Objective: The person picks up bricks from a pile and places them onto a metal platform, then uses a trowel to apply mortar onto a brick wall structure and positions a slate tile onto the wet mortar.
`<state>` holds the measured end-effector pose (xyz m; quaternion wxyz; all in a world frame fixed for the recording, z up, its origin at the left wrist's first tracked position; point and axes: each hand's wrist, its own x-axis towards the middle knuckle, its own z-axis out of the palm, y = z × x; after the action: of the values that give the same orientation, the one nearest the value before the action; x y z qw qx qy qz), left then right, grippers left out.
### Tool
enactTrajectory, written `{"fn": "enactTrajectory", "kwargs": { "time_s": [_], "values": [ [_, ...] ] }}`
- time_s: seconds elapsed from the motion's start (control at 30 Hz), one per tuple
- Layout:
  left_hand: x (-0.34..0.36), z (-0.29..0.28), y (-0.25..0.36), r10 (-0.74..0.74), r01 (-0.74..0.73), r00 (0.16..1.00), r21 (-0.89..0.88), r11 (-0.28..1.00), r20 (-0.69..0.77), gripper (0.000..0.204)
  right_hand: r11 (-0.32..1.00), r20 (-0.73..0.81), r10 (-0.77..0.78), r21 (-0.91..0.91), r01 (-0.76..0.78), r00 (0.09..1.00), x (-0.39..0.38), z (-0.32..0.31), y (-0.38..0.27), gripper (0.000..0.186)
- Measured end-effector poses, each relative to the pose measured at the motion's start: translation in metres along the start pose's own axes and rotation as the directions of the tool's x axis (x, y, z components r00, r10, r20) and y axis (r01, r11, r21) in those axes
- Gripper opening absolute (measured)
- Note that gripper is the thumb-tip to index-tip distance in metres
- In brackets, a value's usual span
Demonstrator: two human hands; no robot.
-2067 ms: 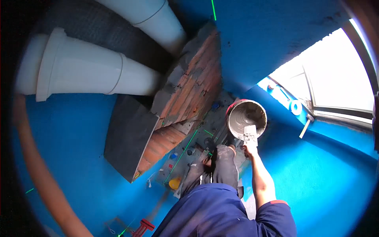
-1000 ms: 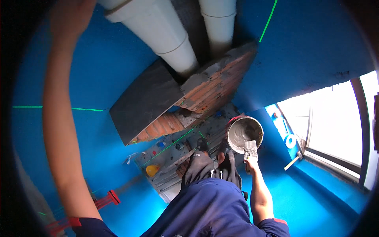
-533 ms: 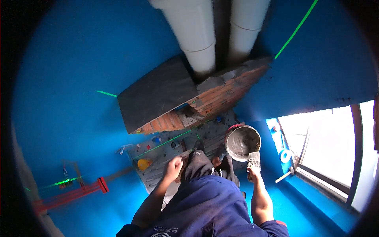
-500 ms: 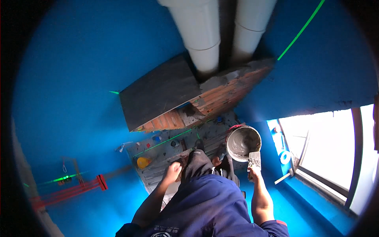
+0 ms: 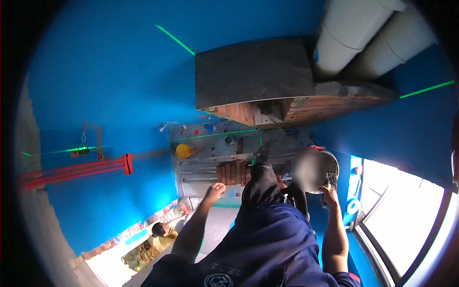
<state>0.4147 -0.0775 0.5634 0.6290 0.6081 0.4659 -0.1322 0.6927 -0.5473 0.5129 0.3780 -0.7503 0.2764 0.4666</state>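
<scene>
My right hand (image 5: 329,195) is closed at the near rim of a round mortar bucket (image 5: 337,168), at the right of my legs. It grips a mortar-caked trowel, whose flat blade shows clearly only in the earlier frame; now it is mostly hidden and blurred at the bucket. A pale blur covers much of the bucket's mouth. My left hand (image 5: 217,190) hangs in front of me to the left, fingers curled in, with nothing visible in it. Below and beyond it lies a stack of bricks (image 5: 232,172).
Ahead, a dark panel (image 5: 253,71) covers part of a brick casing (image 5: 330,107) around grey pipes (image 5: 354,38). A yellow bucket (image 5: 184,151) stands on the floor. Red bars (image 5: 81,172) jut in at left, a window (image 5: 406,220) is at right. Another person (image 5: 166,230) shows lower left.
My view has swung left, so the casing and pipes appear farther right. The trowel has gone from the bucket's near rim toward its mouth. My left hand stays curled.
</scene>
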Motion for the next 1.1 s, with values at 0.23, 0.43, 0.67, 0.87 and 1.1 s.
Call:
{"fn": "enactTrajectory", "kwargs": {
  "time_s": [0.23, 0.43, 0.67, 0.87, 1.1],
  "values": [
    [-0.026, 0.044, -0.017, -0.045, 0.001, 0.994, 0.401, 0.916, 0.099, 0.022, 0.994, 0.011, 0.098, -0.053, -0.097, 0.995, -0.033, -0.003, 0.011, 0.033],
    [0.014, 0.035, -0.008, -0.216, 0.211, 0.976, 0.102, 0.972, 0.035, 0.027, 0.871, -0.164, -0.045, -0.489, -0.041, 0.985, 0.016, -0.001, 0.029, 0.049],
    [0.025, 0.002, 0.000, -0.133, 0.127, 0.991, 0.196, 0.972, 0.020, 0.021, 0.974, -0.055, 0.088, -0.205, -0.097, 0.995, -0.012, 0.029, 0.030, 0.049],
    [0.061, 0.000, -0.005, -0.123, 0.100, 0.985, 0.185, 0.978, 0.122, 0.019, 0.997, -0.079, 0.072, 0.022, -0.070, 0.994, -0.065, 0.040, -0.022, 0.047],
    [0.078, 0.005, 0.012, -0.122, 0.088, 0.967, 0.158, 0.984, 0.224, 0.018, 0.987, -0.133, 0.019, -0.158, -0.040, 0.991, -0.072, 0.052, 0.000, 0.040]
  ]
}}
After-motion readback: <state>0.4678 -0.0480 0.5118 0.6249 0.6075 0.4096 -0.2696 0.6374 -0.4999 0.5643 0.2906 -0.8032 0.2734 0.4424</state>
